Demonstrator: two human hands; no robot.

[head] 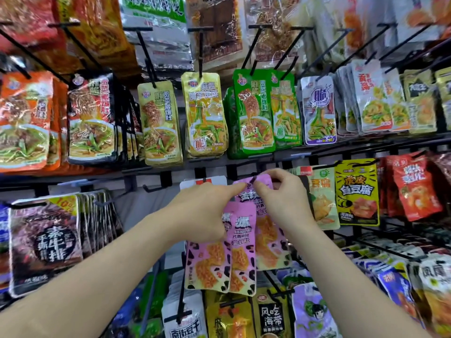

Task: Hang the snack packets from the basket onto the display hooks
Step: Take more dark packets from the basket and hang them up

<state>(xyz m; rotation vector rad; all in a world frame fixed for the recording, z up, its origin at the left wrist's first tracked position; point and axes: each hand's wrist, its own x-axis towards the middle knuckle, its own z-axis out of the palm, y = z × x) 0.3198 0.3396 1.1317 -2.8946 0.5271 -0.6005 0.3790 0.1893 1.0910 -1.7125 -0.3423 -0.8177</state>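
Observation:
Several pink snack packets with black spots and orange food pictures are in my hands at the middle of the rack. My left hand (207, 211) grips two of the packets (219, 264), which hang below its fingers. With its fingertips, my right hand (280, 198) pinches the top edge of another pink packet (266, 230), whose top hole sits at the tip of a black display hook (253, 178). My left forefinger also touches that top edge. The basket is out of view.
Rows of black hooks hold yellow (205, 113), green (253, 113), black (90, 118) and orange (24, 118) packets above. A dark packet (46, 242) hangs left, yellow (356, 191) and red (415, 186) ones right. A white packet (205, 182) hangs behind my left hand. More packets crowd below.

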